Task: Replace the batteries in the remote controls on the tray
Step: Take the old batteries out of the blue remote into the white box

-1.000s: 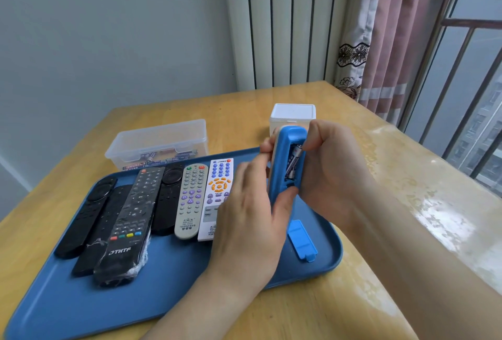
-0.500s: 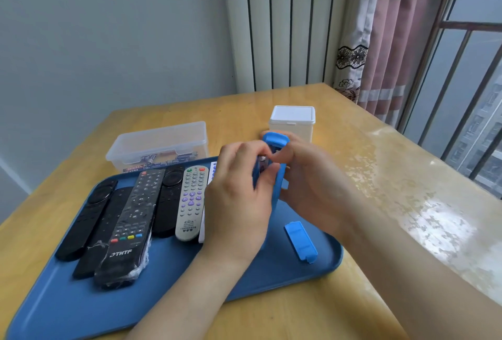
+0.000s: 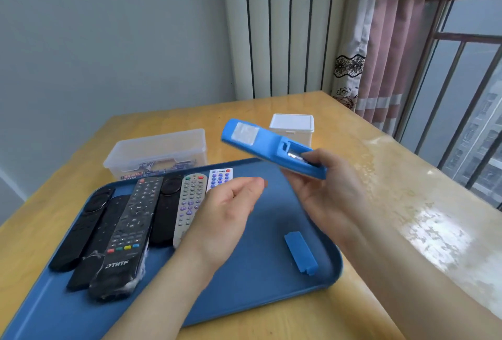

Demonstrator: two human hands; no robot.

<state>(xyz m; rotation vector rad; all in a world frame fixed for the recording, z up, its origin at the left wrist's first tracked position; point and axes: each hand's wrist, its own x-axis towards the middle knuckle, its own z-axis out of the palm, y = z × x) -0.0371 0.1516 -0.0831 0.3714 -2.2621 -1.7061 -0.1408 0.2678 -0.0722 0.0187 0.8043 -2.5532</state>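
1. A plastic-wrapped black remote (image 3: 127, 231) on the blue tray (image 3: 258, 271) reads "THTF".
2. The right hand (image 3: 326, 193) grips the blue remote (image 3: 260, 144) above the tray's far edge, open battery bay up. Its long axis slants from the hand up toward the far left.
3. The left hand (image 3: 225, 212) hovers over the tray, fingers loosely curled, holding nothing.

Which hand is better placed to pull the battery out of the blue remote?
Left. The left hand looks empty and hovers near the remote; the right hand grips it.

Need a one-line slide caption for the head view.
Right hand holds the blue remote back-up, battery bay open, above the tray; left hand hovers nearby; the cover lies on the tray.
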